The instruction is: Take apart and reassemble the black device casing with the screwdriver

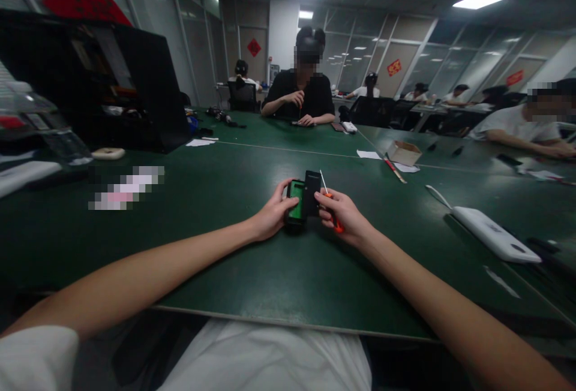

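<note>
My left hand (272,217) grips a small black device (310,193) with a green inner part (296,199), held just above the dark green table (225,247). My right hand (344,217) touches the device's black right side with its fingertips. The same hand also holds an orange-handled screwdriver (333,218), whose thin metal shaft points up and away.
A white flat device with a cable (492,235) lies to the right. A small cardboard box (404,152) and an orange tool (395,171) sit farther back. Black equipment (112,79) stands at the left. One person sits across the table, another at the right.
</note>
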A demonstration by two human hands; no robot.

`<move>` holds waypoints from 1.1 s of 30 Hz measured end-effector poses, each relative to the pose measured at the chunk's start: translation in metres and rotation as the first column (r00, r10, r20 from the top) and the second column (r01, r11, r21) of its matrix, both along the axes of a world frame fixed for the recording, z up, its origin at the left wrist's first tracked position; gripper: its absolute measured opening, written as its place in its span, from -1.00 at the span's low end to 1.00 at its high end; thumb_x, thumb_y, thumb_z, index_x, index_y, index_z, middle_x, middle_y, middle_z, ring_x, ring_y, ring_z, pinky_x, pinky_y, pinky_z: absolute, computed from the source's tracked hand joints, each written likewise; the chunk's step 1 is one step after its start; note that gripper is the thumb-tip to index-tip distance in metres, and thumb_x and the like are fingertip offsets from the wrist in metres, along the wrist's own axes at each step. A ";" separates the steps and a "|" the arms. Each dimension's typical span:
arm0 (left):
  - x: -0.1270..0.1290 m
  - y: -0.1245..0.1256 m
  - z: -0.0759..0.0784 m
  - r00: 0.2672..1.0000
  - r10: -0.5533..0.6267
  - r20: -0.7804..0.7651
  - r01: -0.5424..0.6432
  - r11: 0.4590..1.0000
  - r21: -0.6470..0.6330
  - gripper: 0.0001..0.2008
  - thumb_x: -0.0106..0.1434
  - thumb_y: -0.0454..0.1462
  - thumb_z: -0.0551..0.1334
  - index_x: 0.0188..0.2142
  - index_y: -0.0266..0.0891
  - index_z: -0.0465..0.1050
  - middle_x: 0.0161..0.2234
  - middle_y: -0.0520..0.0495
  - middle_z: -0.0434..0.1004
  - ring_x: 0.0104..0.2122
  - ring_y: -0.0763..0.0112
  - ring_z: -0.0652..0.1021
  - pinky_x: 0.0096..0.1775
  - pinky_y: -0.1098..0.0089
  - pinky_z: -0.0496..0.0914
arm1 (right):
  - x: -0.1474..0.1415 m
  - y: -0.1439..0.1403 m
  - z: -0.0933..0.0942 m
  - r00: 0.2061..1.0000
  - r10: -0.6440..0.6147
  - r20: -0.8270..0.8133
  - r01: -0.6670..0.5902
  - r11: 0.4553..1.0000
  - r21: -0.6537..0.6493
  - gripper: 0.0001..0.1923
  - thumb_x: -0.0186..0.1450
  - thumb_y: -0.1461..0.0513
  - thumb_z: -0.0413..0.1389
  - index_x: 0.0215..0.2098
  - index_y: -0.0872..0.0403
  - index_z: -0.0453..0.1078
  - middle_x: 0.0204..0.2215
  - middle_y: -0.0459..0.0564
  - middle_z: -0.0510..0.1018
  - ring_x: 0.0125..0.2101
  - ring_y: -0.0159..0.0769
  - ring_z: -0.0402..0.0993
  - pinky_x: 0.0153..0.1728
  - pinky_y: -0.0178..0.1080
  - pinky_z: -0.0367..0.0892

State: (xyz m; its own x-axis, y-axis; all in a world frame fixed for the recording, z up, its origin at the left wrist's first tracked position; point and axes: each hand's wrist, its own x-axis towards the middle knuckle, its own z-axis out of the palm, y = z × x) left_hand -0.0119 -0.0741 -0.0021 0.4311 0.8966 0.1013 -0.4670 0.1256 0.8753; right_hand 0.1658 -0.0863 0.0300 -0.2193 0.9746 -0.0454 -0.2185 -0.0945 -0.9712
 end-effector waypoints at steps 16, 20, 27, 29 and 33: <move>-0.008 0.004 0.003 0.976 -0.146 0.162 0.166 0.979 -0.117 -0.66 0.26 -0.28 0.22 0.03 -0.24 0.37 0.01 -0.23 0.51 -0.19 0.20 0.60 -0.15 0.21 0.47 | 0.006 0.004 0.000 0.964 0.034 -0.265 -0.073 0.988 -0.136 -0.80 0.36 0.16 0.00 -0.10 0.03 0.36 -0.47 -0.15 0.36 -0.61 -0.47 0.24 -0.78 -0.50 0.08; -0.011 0.007 0.005 0.970 -0.140 0.196 0.172 0.973 -0.155 -0.67 0.28 -0.27 0.21 0.05 -0.19 0.38 0.02 -0.22 0.51 -0.16 0.18 0.60 -0.20 0.25 0.47 | 0.005 0.001 0.002 0.961 0.060 -0.269 -0.107 0.981 -0.163 -0.59 0.39 -0.07 -0.05 -0.07 0.04 0.38 -0.47 -0.14 0.34 -0.59 -0.46 0.26 -0.78 -0.50 0.05; -0.017 0.010 0.010 0.973 -0.077 0.217 0.134 0.957 -0.259 -0.67 0.32 -0.12 0.18 0.01 -0.21 0.41 -0.08 -0.18 0.52 -0.37 0.37 0.55 -0.34 0.33 0.46 | 0.005 -0.003 0.005 0.953 0.134 -0.273 -0.172 0.978 -0.121 -0.68 0.36 0.06 0.09 0.01 0.03 0.38 -0.49 -0.18 0.32 -0.58 -0.49 0.23 -0.78 -0.54 0.06; -0.017 0.010 0.010 0.963 -0.103 0.248 0.169 0.951 -0.257 -0.62 0.32 -0.04 0.14 -0.03 -0.26 0.44 -0.15 -0.18 0.53 -0.44 0.41 0.52 -0.41 0.37 0.43 | 0.005 -0.001 0.004 0.952 0.138 -0.274 -0.176 0.977 -0.121 -0.57 0.38 -0.05 0.02 0.03 0.04 0.37 -0.49 -0.17 0.31 -0.59 -0.48 0.22 -0.80 -0.53 0.03; -0.018 0.009 0.012 0.952 -0.129 0.277 0.199 0.949 -0.243 -0.60 0.31 -0.05 0.11 -0.04 -0.29 0.45 -0.18 -0.22 0.55 -0.45 0.36 0.51 -0.43 0.36 0.40 | 0.005 0.002 0.003 0.952 0.131 -0.276 -0.174 0.975 -0.140 -0.32 0.31 -0.27 -0.14 -0.01 0.06 0.39 -0.52 -0.15 0.31 -0.59 -0.45 0.24 -0.80 -0.51 -0.01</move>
State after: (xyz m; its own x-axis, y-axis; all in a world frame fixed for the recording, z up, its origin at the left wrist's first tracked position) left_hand -0.0297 -0.0649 0.0097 0.5656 0.8247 -0.0046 -0.6221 0.4302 0.6541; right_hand 0.1707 -0.0844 0.0329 -0.3901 0.9130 -0.1193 -0.4350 -0.2969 -0.8501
